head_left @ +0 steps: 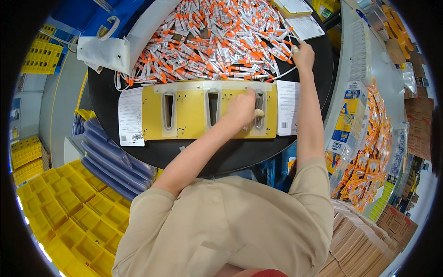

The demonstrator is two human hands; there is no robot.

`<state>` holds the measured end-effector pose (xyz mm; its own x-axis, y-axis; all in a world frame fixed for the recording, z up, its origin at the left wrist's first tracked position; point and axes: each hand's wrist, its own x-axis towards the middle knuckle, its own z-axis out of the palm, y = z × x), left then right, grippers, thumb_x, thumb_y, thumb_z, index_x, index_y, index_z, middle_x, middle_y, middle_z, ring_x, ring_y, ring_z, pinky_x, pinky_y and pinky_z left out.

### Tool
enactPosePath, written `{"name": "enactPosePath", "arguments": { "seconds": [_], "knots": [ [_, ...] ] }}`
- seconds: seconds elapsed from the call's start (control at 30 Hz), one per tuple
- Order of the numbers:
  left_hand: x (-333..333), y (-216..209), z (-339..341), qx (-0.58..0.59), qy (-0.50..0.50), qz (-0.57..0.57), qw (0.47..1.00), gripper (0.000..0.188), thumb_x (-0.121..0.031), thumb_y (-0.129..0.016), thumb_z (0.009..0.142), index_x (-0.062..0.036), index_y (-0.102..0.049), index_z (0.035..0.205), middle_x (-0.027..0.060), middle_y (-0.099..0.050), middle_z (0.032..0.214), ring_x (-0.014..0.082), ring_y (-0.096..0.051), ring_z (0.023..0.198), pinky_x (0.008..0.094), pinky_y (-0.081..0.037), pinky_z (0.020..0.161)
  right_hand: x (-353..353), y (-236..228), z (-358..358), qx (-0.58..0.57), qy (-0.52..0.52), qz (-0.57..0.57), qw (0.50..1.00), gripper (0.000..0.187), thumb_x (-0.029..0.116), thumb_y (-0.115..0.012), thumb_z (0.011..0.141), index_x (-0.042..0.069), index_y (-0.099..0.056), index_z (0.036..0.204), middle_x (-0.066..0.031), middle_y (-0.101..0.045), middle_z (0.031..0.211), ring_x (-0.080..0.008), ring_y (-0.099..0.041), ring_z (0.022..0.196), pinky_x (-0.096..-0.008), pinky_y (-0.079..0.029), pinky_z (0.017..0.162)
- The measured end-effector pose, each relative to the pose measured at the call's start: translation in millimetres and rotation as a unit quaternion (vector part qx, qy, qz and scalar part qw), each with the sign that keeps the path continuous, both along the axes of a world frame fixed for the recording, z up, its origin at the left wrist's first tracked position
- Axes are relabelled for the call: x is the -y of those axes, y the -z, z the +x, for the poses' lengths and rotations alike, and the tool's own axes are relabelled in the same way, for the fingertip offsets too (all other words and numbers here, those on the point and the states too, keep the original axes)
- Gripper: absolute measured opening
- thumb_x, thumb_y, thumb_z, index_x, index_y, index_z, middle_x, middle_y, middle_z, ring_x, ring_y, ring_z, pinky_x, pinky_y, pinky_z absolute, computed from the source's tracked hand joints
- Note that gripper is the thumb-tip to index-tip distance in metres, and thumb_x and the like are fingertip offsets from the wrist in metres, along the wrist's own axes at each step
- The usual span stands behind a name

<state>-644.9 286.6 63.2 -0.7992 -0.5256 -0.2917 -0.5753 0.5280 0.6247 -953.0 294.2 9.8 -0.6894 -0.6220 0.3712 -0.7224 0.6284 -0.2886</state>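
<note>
A long yellow jig (194, 111) with three tall oval slots lies across the round black table. My left hand (242, 110) is over its right-hand slot (260, 99), one finger stretched toward the slot's upper end and the covered thumb across its side. Nothing shows held in it. Farther right, my right hand (304, 55) reaches to the edge of a big heap of small white glue tubes (203, 46) with orange caps. Its fingertips are a little apart beside the nearest tubes; one wears a pale finger cover. No tube is plainly seen in its grasp.
Printed cards lie left (131, 115) and right (288, 106) of the jig, and more cards (304, 27) sit at the back right. Yellow trays (69, 198) and clear plastic blisters (110, 154) are stacked at left. Orange packets (364, 157) and brown cartons (355, 235) stand at right.
</note>
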Motion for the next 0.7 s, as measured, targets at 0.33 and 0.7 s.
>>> {"name": "enactPosePath", "arguments": {
  "seconds": [0.33,0.7],
  "knots": [
    [5,-7,12,-0.012,-0.011,0.017,1.0,0.058,-0.035,-0.077,0.073,0.0067,-0.048,0.101,0.0255,-0.064,0.084,0.0418,-0.064,0.083,0.0459,-0.05,0.073,3,8,-5,0.078,-0.08,0.119,0.987,0.024,0.02,-0.063,0.086,0.004,-0.064,0.105,-0.019,-0.065,0.103,-0.0358,-0.063,0.098,-0.044,-0.049,0.086],
    [49,-1,78,-0.044,-0.063,-0.033,0.997,0.037,-0.026,-0.076,0.075,-0.0036,-0.053,0.094,0.0151,-0.065,0.08,0.0372,-0.063,0.076,0.0442,-0.049,0.068,7,-32,37,0.177,-0.022,-0.001,0.984,0.04,0.016,-0.063,0.082,0.006,-0.054,0.12,-0.0182,-0.067,0.098,-0.03,-0.067,0.082,-0.0389,-0.052,0.075]
  ]
}}
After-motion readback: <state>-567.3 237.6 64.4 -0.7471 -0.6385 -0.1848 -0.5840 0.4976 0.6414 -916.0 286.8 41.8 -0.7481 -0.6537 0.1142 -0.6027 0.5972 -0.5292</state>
